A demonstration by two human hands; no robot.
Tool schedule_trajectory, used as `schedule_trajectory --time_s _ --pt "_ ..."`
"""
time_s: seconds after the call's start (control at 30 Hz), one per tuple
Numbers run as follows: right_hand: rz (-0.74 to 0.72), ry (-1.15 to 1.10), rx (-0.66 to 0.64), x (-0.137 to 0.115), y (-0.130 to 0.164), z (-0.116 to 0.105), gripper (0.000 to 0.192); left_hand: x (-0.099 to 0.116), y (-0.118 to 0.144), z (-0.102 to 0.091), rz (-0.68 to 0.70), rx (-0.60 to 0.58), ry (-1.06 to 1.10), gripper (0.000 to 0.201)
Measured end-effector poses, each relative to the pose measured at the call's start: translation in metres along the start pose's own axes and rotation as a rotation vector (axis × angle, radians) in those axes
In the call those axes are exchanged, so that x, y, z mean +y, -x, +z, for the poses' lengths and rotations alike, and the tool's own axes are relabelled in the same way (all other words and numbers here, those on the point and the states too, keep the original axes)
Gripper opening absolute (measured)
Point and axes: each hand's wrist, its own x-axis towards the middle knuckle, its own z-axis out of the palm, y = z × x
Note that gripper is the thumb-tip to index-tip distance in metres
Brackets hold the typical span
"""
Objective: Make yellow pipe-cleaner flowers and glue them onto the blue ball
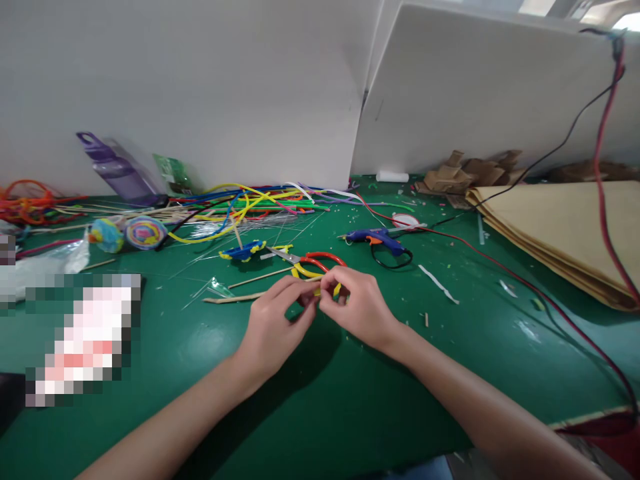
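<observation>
A yellow fuzzy stick (311, 275) is pinched by the left hand (274, 319) and the right hand (356, 308), just above the green table (320, 400). It is held tight by both so it can be bent. Scissors (310, 259) lie just behind.

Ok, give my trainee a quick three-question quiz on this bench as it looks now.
1. True or false: the scissors have red handles.
2. What do the left hand and right hand pinch between them: A) the yellow pipe cleaner piece, B) the glue gun, C) the purple bottle?
3. What colour is the table mat?

Key: 1 true; 2 A; 3 green.
</observation>
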Motion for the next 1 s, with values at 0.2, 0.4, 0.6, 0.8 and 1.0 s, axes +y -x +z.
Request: schedule_trajectory --time_s 0.2,0.4,0.6,0.8,1.0 --pt "0.357 -0.484 -0.216 0.001 -0.008 -0.008 0.001 -0.008 -0.005 -0.006 0.06 0.002 0.066 0.018" --pt "0.503 -0.819 -0.32 0.01 -0.009 -0.006 0.001 -0.008 -0.003 -0.009 -0.192 -0.031 0.305 0.012" --pt "0.478 -0.826 -0.318 0.008 -0.01 -0.005 0.005 -0.002 -0.01 -0.011 -0.432 -0.162 0.586 0.011" --pt "0.324 -0.67 -0.301 0.005 -0.01 -0.014 0.014 -0.005 -0.012 -0.01 -0.532 -0.212 0.673 0.011" --pt "0.258 -0.56 -0.212 0.005 -0.003 -0.008 0.012 -0.007 -0.004 -0.001 -0.483 -0.082 0.712 0.01"
